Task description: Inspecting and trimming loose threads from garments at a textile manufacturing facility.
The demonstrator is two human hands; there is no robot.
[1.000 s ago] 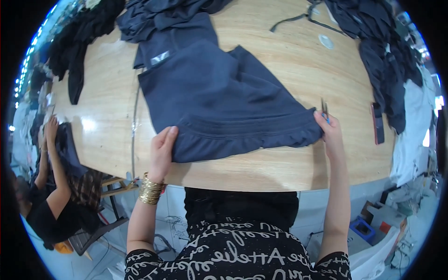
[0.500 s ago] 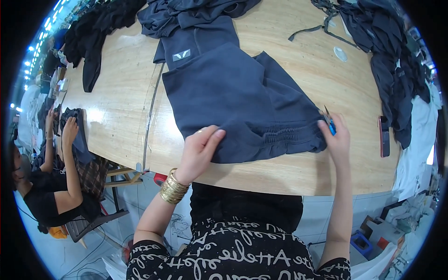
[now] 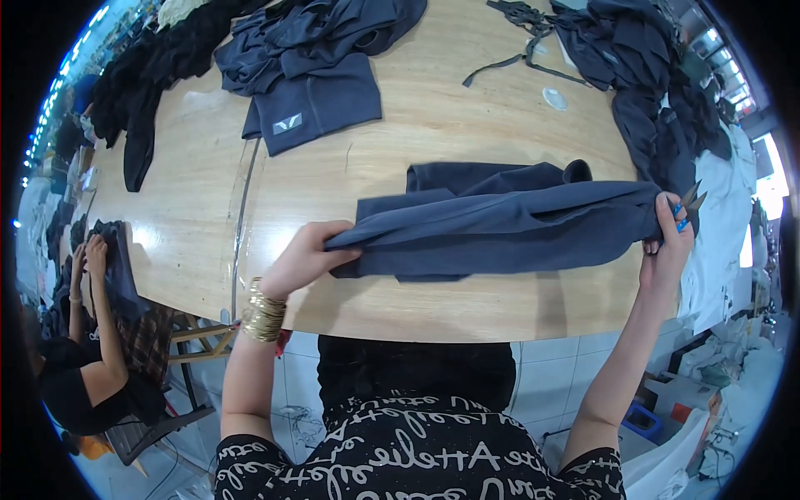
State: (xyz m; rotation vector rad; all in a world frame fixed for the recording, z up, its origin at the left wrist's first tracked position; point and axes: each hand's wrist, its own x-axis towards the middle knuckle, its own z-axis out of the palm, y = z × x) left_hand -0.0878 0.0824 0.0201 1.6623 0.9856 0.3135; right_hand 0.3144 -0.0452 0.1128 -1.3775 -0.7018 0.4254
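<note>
A dark blue garment, which looks like a pair of trousers, is stretched sideways in front of me over the wooden table. Its left end is pinched between the thumb and fingers of my left hand. My right hand grips the other end, and the same hand also carries small thread snips with blue handles, their blades pointing away past the fingers. A fold gapes along the upper side of the cloth. Behind it, more of the same fabric rests on the tabletop.
Folded dark blue garments with a pale label lie on the table at the far left. Black clothing sits beyond them. More dark garments, a cord and a round whitish disc are at the right. A co-worker sits left.
The trousers were spread flat with the gathered edge toward me; now they are drawn narrow between my hands, pulled away from the pile. My hands have moved farther apart.
</note>
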